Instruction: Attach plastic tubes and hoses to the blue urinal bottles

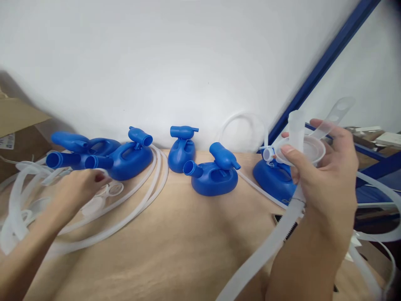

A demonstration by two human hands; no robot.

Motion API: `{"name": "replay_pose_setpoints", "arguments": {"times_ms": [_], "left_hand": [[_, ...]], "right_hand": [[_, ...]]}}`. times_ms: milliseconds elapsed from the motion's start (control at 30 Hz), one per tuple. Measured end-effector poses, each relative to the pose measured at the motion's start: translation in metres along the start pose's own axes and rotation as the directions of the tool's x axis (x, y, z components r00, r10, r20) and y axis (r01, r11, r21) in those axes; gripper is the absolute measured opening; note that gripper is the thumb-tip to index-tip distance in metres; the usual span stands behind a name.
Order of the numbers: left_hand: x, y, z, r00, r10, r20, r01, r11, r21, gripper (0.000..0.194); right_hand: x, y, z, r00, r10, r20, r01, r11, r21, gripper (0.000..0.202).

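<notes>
My right hand (326, 167), raised on the right, is closed on a translucent plastic lid (313, 151) with a short spout and a flat holed strap. A ribbed white hose (266, 255) runs down from just below that hand toward the bottom edge. On the left, my left hand (83, 184) is closed in a pinch near the mouth of a blue urinal bottle (131, 161); what its fingers hold is hidden. Clear plastic caps (106, 191) lie on the table just beside it.
More blue urinal bottles stand along the wall: one in the middle (181, 155), one right of it (214, 182), one behind my right hand (271, 179). Coiled white tubing (150, 196) covers the left of the wooden table (175, 251). A cardboard box (21, 121) stands far left.
</notes>
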State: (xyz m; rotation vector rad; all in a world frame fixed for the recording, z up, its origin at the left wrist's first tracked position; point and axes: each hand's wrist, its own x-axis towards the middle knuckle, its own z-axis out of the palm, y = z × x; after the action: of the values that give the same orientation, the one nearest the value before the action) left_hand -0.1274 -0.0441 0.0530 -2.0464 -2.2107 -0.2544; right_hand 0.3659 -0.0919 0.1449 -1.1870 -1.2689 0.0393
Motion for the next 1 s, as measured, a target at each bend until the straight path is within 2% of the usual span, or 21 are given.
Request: {"name": "replay_pose_setpoints", "arguments": {"times_ms": [67,100,167,200,267,300,333,367,400,433,467,500,567,600,667,700,800,833,867,900,1000], "left_hand": [[-0.002,-0.035,0.008,0.998,-0.065,-0.019,0.066,0.996,0.066,0.041],[-0.003,-0.046,0.011,0.997,-0.069,-0.021,0.071,0.994,0.080,0.040],[-0.003,-0.052,0.013,0.997,-0.080,-0.020,0.081,0.993,0.091,0.042],[-0.005,-0.047,0.012,0.996,-0.087,-0.021,0.089,0.992,0.089,0.047],[-0.014,-0.021,0.007,0.996,-0.084,-0.012,0.084,0.996,-0.003,0.058],[-0.024,-0.002,0.005,0.999,-0.054,0.004,0.054,0.993,-0.108,0.062],[-0.038,0.020,0.003,0.999,0.024,0.039,-0.011,0.954,-0.300,0.062],[-0.056,0.044,0.002,0.979,0.177,0.100,-0.101,0.851,-0.515,0.063],[-0.076,0.068,0.003,0.925,0.360,0.124,-0.194,0.726,-0.660,0.066],[-0.098,0.092,0.005,0.844,0.516,0.144,-0.254,0.622,-0.741,0.074],[-0.120,0.114,0.008,0.767,0.621,0.162,-0.285,0.556,-0.781,0.085],[-0.140,0.133,0.012,0.726,0.666,0.172,-0.276,0.511,-0.814,0.095],[-0.169,0.160,0.020,0.709,0.668,0.228,-0.144,0.454,-0.879,0.077],[-0.176,0.165,0.023,0.709,0.652,0.267,-0.070,0.442,-0.894,0.066],[-0.175,0.161,0.024,0.718,0.627,0.302,-0.025,0.457,-0.889,0.058],[-0.167,0.152,0.021,0.740,0.610,0.284,-0.068,0.487,-0.871,0.055],[-0.128,0.111,-0.001,0.842,0.534,0.072,-0.342,0.633,-0.694,0.040],[-0.115,0.099,-0.011,0.854,0.520,-0.019,-0.426,0.678,-0.598,0.037],[-0.103,0.089,-0.022,0.842,0.534,-0.079,-0.499,0.715,-0.489,0.035],[-0.094,0.084,-0.033,0.829,0.519,-0.206,-0.557,0.741,-0.375,0.035],[-0.081,0.092,-0.061,0.777,0.508,-0.372,-0.589,0.795,-0.146,0.040]], "right_hand": [[-0.005,-0.007,0.004,0.999,0.022,0.031,-0.023,0.999,0.025,0.064],[-0.007,-0.010,0.007,0.998,0.034,0.052,-0.037,0.998,0.048,0.066],[-0.009,-0.015,0.014,0.990,0.052,0.131,-0.065,0.993,0.098,0.072],[-0.010,-0.018,0.018,0.980,0.068,0.186,-0.092,0.988,0.123,0.073],[-0.013,-0.021,0.024,0.952,0.099,0.290,-0.148,0.977,0.155,0.074],[-0.014,-0.023,0.027,0.936,0.113,0.335,-0.174,0.972,0.158,0.075],[-0.016,-0.024,0.031,0.921,0.117,0.372,-0.187,0.970,0.157,0.077],[-0.019,-0.026,0.034,0.909,0.110,0.402,-0.186,0.970,0.155,0.080],[-0.022,-0.028,0.037,0.895,0.096,0.436,-0.179,0.972,0.154,0.084],[-0.026,-0.031,0.040,0.877,0.078,0.474,-0.170,0.973,0.155,0.088],[-0.030,-0.035,0.042,0.854,0.057,0.517,-0.161,0.974,0.158,0.093],[-0.034,-0.039,0.044,0.830,0.032,0.557,-0.149,0.975,0.165,0.096],[-0.039,-0.046,0.046,0.770,-0.013,0.637,-0.122,0.978,0.169,0.099],[-0.041,-0.048,0.046,0.745,-0.032,0.667,-0.101,0.982,0.161,0.097],[-0.039,-0.047,0.044,0.714,-0.058,0.698,-0.047,0.990,0.129,0.094],[-0.036,-0.044,0.043,0.699,-0.062,0.712,-0.024,0.994,0.110,0.093],[-0.025,-0.030,0.038,0.614,-0.037,0.789,-0.029,0.997,0.069,0.094],[-0.023,-0.026,0.038,0.567,-0.021,0.823,-0.056,0.996,0.063,0.097],[-0.021,-0.023,0.039,0.520,-0.004,0.854,-0.086,0.995,0.057,0.101],[-0.021,-0.023,0.040,0.475,0.006,0.880,-0.108,0.993,0.052,0.106],[-0.027,-0.031,0.047,0.350,-0.007,0.937,-0.076,0.996,0.035,0.117]]}}
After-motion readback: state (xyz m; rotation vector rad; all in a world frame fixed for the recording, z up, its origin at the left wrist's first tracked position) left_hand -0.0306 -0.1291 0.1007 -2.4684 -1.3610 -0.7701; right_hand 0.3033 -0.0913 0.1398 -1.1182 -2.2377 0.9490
